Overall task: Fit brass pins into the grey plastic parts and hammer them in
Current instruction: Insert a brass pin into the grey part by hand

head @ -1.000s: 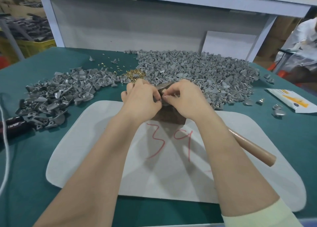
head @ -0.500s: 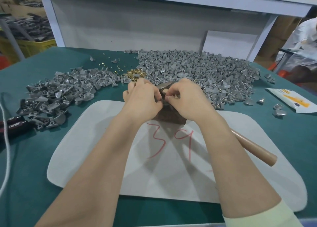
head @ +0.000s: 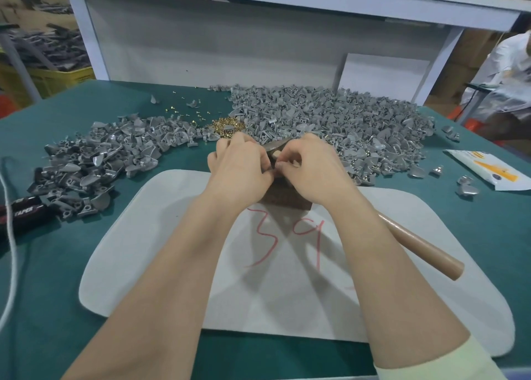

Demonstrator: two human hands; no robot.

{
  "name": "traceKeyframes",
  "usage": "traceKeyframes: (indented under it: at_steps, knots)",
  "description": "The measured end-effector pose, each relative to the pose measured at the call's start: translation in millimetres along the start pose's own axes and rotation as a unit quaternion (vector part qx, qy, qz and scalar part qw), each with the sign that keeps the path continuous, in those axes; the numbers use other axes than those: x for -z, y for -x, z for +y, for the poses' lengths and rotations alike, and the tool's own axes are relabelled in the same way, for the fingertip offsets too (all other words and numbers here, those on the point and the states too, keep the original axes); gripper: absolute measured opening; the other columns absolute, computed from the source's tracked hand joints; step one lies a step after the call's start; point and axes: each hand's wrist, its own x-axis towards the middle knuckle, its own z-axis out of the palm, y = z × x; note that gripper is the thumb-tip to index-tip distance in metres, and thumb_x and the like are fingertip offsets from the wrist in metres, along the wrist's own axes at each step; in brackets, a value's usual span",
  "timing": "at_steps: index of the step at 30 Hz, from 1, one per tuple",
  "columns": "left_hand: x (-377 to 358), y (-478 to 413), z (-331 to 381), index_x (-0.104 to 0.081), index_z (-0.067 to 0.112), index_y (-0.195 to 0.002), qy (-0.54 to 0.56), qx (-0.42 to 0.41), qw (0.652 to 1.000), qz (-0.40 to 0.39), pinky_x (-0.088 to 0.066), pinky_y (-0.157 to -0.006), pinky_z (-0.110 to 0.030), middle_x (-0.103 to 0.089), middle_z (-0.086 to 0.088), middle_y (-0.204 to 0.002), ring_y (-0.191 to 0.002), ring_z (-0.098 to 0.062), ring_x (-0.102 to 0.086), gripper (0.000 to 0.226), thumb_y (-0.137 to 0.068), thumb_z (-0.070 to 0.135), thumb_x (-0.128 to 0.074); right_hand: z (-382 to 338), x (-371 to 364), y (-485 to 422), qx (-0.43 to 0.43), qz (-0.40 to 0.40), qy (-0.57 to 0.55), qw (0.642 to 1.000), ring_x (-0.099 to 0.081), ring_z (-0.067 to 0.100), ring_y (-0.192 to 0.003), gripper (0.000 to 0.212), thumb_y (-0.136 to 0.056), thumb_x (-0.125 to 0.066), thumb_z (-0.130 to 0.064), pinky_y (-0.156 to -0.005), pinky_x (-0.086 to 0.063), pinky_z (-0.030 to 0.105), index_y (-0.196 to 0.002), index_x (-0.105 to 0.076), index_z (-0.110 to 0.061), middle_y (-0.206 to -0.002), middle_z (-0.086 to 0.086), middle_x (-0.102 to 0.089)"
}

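The left hand (head: 241,169) and right hand (head: 313,172) meet at mid-frame over a brown block (head: 290,202) on the white mat (head: 172,250). Their curled fingers pinch a small piece hidden between the fingertips. Just above them, brass pins (head: 227,126) lie between two heaps of grey parts (head: 330,120) on the bench (head: 57,293), and a hammer handle (head: 425,250) juts out at lower right.

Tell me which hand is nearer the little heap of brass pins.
Left. The left hand lies just on the person's side of the brass pins, knuckles almost at the heap's near edge. The right hand is farther, off to the heap's right.
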Motion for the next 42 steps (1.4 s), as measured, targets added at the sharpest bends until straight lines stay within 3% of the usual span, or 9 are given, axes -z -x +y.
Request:
traceKeyframes:
  at_steps: [11, 15, 22, 31, 34, 36, 39, 42]
  knots:
    - [0.8, -0.2, 1.0, -0.071, 0.024, -0.091, -0.001, 0.000, 1.000, 0.003, -0.026, -0.096, -0.035, -0.046, 0.002, -0.129, -0.124, -0.026, -0.032, 0.013, -0.087, 0.035, -0.066, 2.2, 2.0, -0.5, -0.009, -0.008, -0.008, 1.000, -0.044, 0.016, -0.082, 0.004, -0.087, -0.063, -0.023, -0.073, -0.033, 0.026, -0.087, -0.067, -0.024, -0.081, -0.009, -0.035]
    - [0.4, -0.3, 1.3, -0.071, 0.023, -0.092, -0.005, -0.001, 1.000, 0.004, -0.026, -0.095, -0.035, -0.045, 0.002, -0.130, -0.124, -0.026, -0.032, 0.013, -0.087, 0.034, -0.066, -2.0, 1.9, 0.5, 0.014, -0.010, 0.042, 0.999, -0.051, 0.025, -0.092, 0.008, -0.090, -0.058, -0.021, -0.078, -0.041, 0.032, -0.091, -0.066, -0.021, -0.094, 0.001, -0.042]
    - [-1.7, -0.5, 0.7, -0.071, 0.021, -0.096, -0.022, -0.014, 1.000, 0.007, -0.027, -0.095, -0.036, -0.045, 0.001, -0.132, -0.123, -0.028, -0.032, 0.017, -0.088, 0.035, -0.065, -8.6, 3.0, -0.1, 0.050, -0.009, 0.122, 0.991, -0.048, 0.032, -0.104, 0.015, -0.092, -0.053, -0.014, -0.074, -0.038, 0.033, -0.098, -0.065, -0.018, -0.107, 0.008, -0.048]
    - [-0.3, 1.4, 1.5, -0.070, 0.017, -0.098, -0.022, -0.034, 0.999, 0.011, -0.030, -0.093, -0.035, -0.046, -0.001, -0.132, -0.122, -0.030, -0.033, 0.015, -0.089, 0.023, -0.059, -20.2, 7.0, -4.0, 0.054, -0.041, 0.178, 0.982, -0.048, 0.030, -0.099, 0.025, -0.089, -0.048, -0.008, -0.067, -0.028, 0.033, -0.100, -0.064, -0.023, -0.092, 0.002, -0.037]
    - [0.0, 1.5, 1.6, -0.070, 0.019, -0.096, -0.021, -0.029, 0.999, 0.009, -0.029, -0.094, -0.035, -0.046, 0.000, -0.131, -0.121, -0.029, -0.033, 0.014, -0.090, 0.028, -0.061, -13.4, 4.1, -3.8, 0.047, -0.041, 0.139, 0.988, -0.052, 0.030, -0.099, 0.018, -0.090, -0.052, -0.012, -0.070, -0.037, 0.034, -0.098, -0.065, -0.021, -0.098, 0.006, -0.049]
    - [0.3, 1.6, 2.0, -0.070, 0.021, -0.094, -0.018, -0.021, 1.000, 0.008, -0.028, -0.095, -0.035, -0.045, 0.001, -0.130, -0.122, -0.028, -0.033, 0.014, -0.089, 0.032, -0.063, -6.2, 5.1, -2.8, 0.039, -0.041, 0.066, 0.996, -0.056, 0.026, -0.097, 0.015, -0.090, -0.057, -0.016, -0.080, -0.044, 0.034, -0.097, -0.069, -0.018, -0.098, 0.004, -0.057]
    - [0.5, 1.4, 2.0, -0.070, 0.024, -0.093, -0.014, -0.014, 1.000, 0.011, -0.027, -0.096, -0.035, -0.045, 0.002, -0.130, -0.123, -0.027, -0.033, 0.011, -0.089, 0.033, -0.064, 2.8, 10.2, -3.4, 0.033, -0.065, -0.016, 0.997, -0.057, 0.015, -0.092, 0.018, -0.090, -0.059, -0.016, -0.080, -0.040, 0.023, -0.101, -0.073, -0.019, -0.098, -0.002, -0.066]
    - [0.7, 0.9, 1.4, -0.069, 0.025, -0.090, -0.017, -0.011, 1.000, 0.014, -0.028, -0.098, -0.035, -0.045, 0.003, -0.130, -0.124, -0.027, -0.033, 0.009, -0.088, 0.033, -0.065, 9.0, 15.3, -2.0, -0.001, -0.048, -0.098, 0.994, -0.061, 0.012, -0.090, 0.015, -0.091, -0.060, -0.016, -0.081, -0.045, 0.024, -0.099, -0.072, -0.018, -0.096, -0.003, -0.070]
